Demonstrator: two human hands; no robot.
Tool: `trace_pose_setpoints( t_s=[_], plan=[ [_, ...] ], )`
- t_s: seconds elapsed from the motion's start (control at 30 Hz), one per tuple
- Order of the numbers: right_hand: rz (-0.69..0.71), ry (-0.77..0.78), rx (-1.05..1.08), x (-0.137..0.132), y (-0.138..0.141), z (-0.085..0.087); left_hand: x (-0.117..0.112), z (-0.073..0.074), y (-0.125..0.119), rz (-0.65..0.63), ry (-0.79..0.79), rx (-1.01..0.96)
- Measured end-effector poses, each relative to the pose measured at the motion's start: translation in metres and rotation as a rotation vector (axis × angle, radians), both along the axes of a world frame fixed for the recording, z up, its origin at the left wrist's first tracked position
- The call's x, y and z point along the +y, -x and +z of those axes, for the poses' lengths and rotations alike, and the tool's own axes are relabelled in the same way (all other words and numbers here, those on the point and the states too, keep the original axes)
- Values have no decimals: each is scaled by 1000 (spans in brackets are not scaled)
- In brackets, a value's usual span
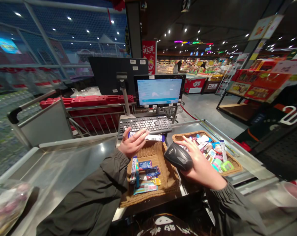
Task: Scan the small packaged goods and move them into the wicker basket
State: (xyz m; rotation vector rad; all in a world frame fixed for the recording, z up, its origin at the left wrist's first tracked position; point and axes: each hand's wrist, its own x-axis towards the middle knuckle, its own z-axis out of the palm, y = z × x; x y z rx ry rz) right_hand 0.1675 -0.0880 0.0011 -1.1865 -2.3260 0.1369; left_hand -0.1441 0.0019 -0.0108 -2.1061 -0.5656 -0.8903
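Observation:
A long purple-and-white packet (156, 138) with a barcode lies under the fingers of my left hand (133, 143), gripped near its left end just in front of the keyboard. My right hand (196, 160) is wrapped round a black handheld barcode scanner (178, 156), whose head points left toward the packet. Below my left hand stands a wicker basket (163, 182) holding several small packets, among them blue ones (145, 165) and a light-blue one (145, 187). Behind my right hand is a second wicker basket (233, 171), full of small mixed goods.
A keyboard (145, 124) and a lit monitor (160, 91) stand at the back of the metal counter (77, 167). Beside them is a dark screen (109, 75) seen from behind. A plastic-wrapped bag (9, 203) lies at lower left. Stacked boxes (256, 82) fill a rack at right.

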Motion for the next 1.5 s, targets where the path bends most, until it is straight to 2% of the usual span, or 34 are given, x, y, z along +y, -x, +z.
trace_pose_setpoints(
  t_s=[0.17,0.3,0.4,0.57,0.67,0.83,1.03,1.17,1.27,1.37,1.5],
  plan=[
    [16,11,6,4,8,0,2,-1,10,28,56,9],
    [-14,15,-2,8,10,-2,5,-14,13,86,159,6],
    [-13,11,7,10,11,-3,8,-37,14,159,235,51],
    [-13,9,34,12,14,-5,18,-93,13,239,472,156],
    [-18,10,41,14,16,-7,25,-120,8,286,592,221],
    [-19,20,48,17,14,-12,36,-148,-7,271,666,312],
    [-42,15,45,18,-1,-17,40,-170,-25,268,751,401],
    [-119,8,52,12,-17,-15,37,-172,-26,308,800,413],
    [-185,12,70,9,-33,-13,36,-161,-34,311,829,403],
    [-270,-29,96,8,-57,-13,37,-137,-58,287,829,358],
    [-381,-101,140,7,-96,-18,38,-95,-109,215,824,217]
  ],
)
